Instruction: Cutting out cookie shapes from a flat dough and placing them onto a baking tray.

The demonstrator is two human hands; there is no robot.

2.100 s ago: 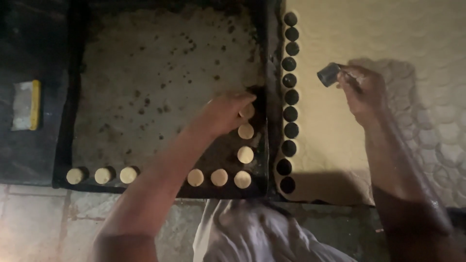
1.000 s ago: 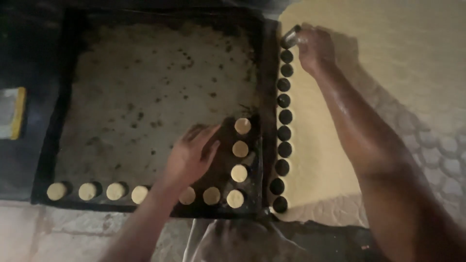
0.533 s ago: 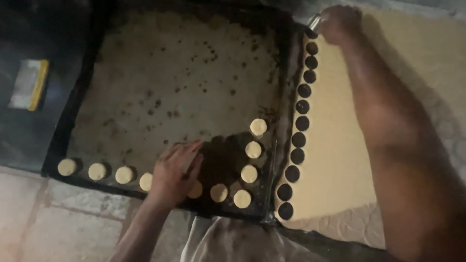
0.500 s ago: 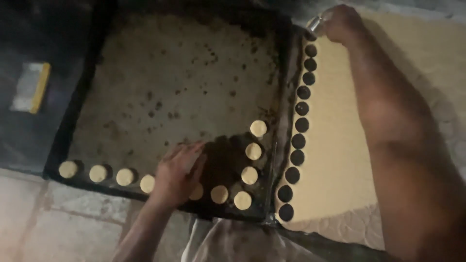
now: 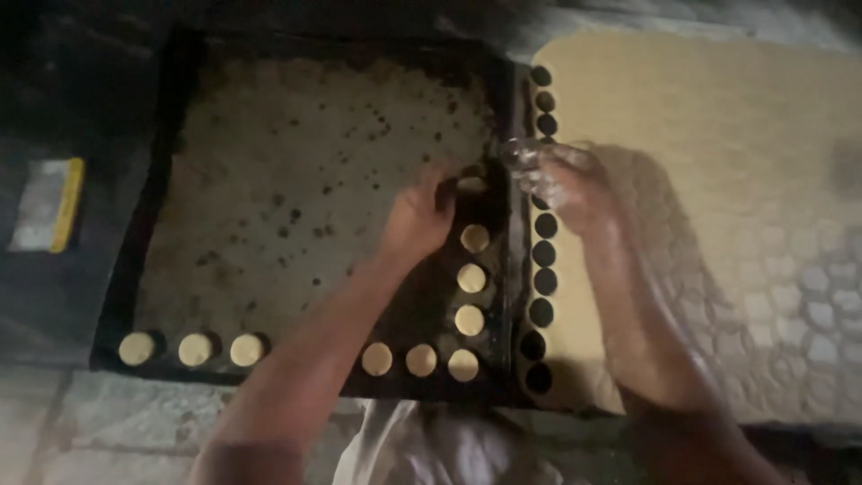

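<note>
left hand (image 5: 417, 216) pinching pale round dough disc (image 5: 470, 186) on dark speckled metal baking tray (image 5: 296, 189), 3 o'clock edge. right hand (image 5: 575, 193) blurred, closed around small metal round cutter (image 5: 523, 157) over rolled yellow dough sheet (image 5: 709, 153).

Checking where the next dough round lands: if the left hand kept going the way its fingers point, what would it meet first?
Probably the bare, speckled floor of the dark baking tray; the left hand points up-screen past the small pale dough round at its fingertips. Depth is unclear.
</note>
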